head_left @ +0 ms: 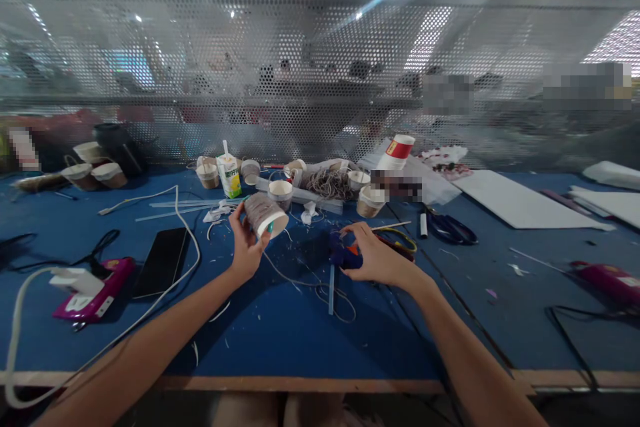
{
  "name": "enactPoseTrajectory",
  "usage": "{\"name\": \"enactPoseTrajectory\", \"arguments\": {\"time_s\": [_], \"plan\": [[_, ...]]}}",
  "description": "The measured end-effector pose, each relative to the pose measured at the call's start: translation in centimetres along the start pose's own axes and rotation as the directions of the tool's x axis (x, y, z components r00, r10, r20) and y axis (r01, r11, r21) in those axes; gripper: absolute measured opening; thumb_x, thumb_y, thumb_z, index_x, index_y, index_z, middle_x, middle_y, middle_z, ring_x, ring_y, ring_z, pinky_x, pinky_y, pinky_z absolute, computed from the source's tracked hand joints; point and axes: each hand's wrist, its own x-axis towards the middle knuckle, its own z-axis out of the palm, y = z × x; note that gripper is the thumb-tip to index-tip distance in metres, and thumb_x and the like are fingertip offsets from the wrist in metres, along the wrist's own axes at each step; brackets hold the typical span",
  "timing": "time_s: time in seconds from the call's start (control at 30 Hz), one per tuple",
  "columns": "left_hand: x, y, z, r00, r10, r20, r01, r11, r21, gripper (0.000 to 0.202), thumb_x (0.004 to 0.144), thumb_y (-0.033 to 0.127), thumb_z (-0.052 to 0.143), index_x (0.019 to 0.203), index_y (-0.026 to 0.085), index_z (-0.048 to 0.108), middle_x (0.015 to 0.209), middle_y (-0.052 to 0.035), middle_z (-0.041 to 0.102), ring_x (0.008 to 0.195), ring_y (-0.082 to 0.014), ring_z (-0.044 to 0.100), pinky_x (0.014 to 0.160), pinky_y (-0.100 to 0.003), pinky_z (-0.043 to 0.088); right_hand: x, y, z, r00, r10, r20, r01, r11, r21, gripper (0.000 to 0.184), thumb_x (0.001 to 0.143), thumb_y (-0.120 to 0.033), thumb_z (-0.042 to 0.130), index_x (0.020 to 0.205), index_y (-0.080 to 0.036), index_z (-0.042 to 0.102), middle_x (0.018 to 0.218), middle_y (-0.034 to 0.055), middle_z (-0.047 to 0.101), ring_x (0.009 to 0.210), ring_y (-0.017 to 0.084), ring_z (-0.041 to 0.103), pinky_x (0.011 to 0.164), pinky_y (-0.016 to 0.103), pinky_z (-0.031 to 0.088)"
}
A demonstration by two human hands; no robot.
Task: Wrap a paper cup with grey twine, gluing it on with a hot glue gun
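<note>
My left hand (246,247) is closed around a paper cup (265,212) wrapped in grey cord. The cup is tilted, its white rim facing right, and it is held above the table. A strand of cord (285,275) trails across the blue surface below it. My right hand (377,257) is curved beside a dark blue glue gun (340,251) with an orange trigger. Thumb and fingers are apart on either side of the gun; whether they touch it is unclear. A clear glue stick (331,290) sticks out of the gun towards me.
Behind the hands lie a tangle of grey cord (327,184), several cups and a drink carton (229,175). Scissors (453,228) and white boards (520,199) are at right. A phone (163,261), a purple power strip (95,292) and a white cable (196,240) lie left. A perforated screen (300,93) bounds the back.
</note>
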Motion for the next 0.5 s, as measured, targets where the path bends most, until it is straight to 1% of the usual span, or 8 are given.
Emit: {"name": "enactPoseTrajectory", "arguments": {"time_s": [0.07, 0.1, 0.2, 0.3, 0.4, 0.47, 0.5], "plan": [[0.0, -0.2, 0.0, 0.999, -0.009, 0.04, 0.007, 0.999, 0.053, 0.079, 0.073, 0.048, 0.066, 0.136, 0.029, 0.022, 0.135, -0.012, 0.03, 0.122, -0.0263, 0.045, 0.1, -0.042, 0.044, -0.1, -0.3, 0.4, 0.999, 0.028, -0.032, -0.03, 0.996, -0.083, 0.066, 0.061, -0.033, 0.068, 0.118, -0.012, 0.042, 0.115, 0.0159, 0.045, 0.107, 0.032, 0.051, 0.088, 0.039, 0.047], [-0.1, -0.2, -0.1, 0.998, -0.012, 0.062, 0.007, 0.996, 0.089, 0.08, 0.072, 0.044, 0.067, 0.136, 0.028, 0.023, 0.134, -0.0118, 0.028, 0.123, -0.0268, 0.043, 0.1, -0.042, 0.045, -0.1, -0.4, 0.7, 0.998, 0.041, -0.049, -0.047, 0.991, -0.129, 0.064, 0.06, -0.031, 0.067, 0.116, -0.011, 0.044, 0.113, 0.0164, 0.045, 0.109, 0.034, 0.049, 0.088, 0.039, 0.046], [-0.2, -0.1, -0.2, 0.989, -0.009, 0.145, -0.022, 0.978, 0.209, 0.082, 0.068, 0.034, 0.07, 0.137, 0.027, 0.027, 0.129, -0.0107, 0.028, 0.124, -0.0277, 0.041, 0.098, -0.041, 0.047, 0.1, -1.1, 1.1, 0.995, 0.081, -0.063, -0.095, 0.959, -0.266, 0.044, 0.059, -0.023, 0.063, 0.099, -0.01, 0.051, 0.102, 0.0169, 0.049, 0.104, 0.035, 0.049, 0.087, 0.04, 0.044], [-0.1, 0.1, -0.3, 0.977, 0.008, 0.213, -0.072, 0.953, 0.293, 0.08, 0.064, 0.028, 0.071, 0.135, 0.025, 0.033, 0.125, -0.0105, 0.03, 0.121, -0.0283, 0.041, 0.094, -0.041, 0.05, 0.4, -1.6, 1.3, 0.994, 0.091, -0.052, -0.104, 0.929, -0.355, 0.025, 0.062, -0.023, 0.06, 0.085, -0.012, 0.053, 0.09, 0.0163, 0.055, 0.095, 0.034, 0.05, 0.085, 0.042, 0.043], [0.0, 0.1, -0.4, 0.971, 0.017, 0.237, -0.099, 0.935, 0.34, 0.078, 0.062, 0.023, 0.07, 0.132, 0.023, 0.035, 0.125, -0.0109, 0.031, 0.118, -0.028, 0.042, 0.092, -0.041, 0.051, 0.6, -1.7, 1.4, 0.994, 0.1, -0.041, -0.108, 0.933, -0.343, 0.015, 0.069, -0.026, 0.058, 0.078, -0.015, 0.053, 0.081, 0.0145, 0.058, 0.088, 0.032, 0.054, 0.077, 0.04, 0.044], [0.0, 0.0, -0.4, 0.97, 0.024, 0.242, -0.11, 0.931, 0.348, 0.078, 0.061, 0.021, 0.07, 0.132, 0.023, 0.035, 0.124, -0.0109, 0.031, 0.119, -0.0277, 0.042, 0.092, -0.041, 0.05, 0.7, -1.4, 1.4, 0.991, 0.117, -0.068, -0.131, 0.96, -0.249, 0.013, 0.072, -0.029, 0.056, 0.075, -0.017, 0.052, 0.076, 0.0126, 0.059, 0.08, 0.029, 0.056, 0.07, 0.037, 0.045], [0.1, 0.0, -0.4, 0.97, 0.028, 0.243, -0.114, 0.93, 0.349, 0.079, 0.061, 0.02, 0.069, 0.132, 0.023, 0.035, 0.124, -0.0108, 0.031, 0.12, -0.0277, 0.041, 0.093, -0.041, 0.05, 0.7, -1.1, 1.3, 0.988, 0.125, -0.094, -0.139, 0.978, -0.157, 0.012, 0.075, -0.03, 0.054, 0.075, -0.018, 0.051, 0.075, 0.0115, 0.06, 0.076, 0.027, 0.057, 0.067, 0.035, 0.045]]}}
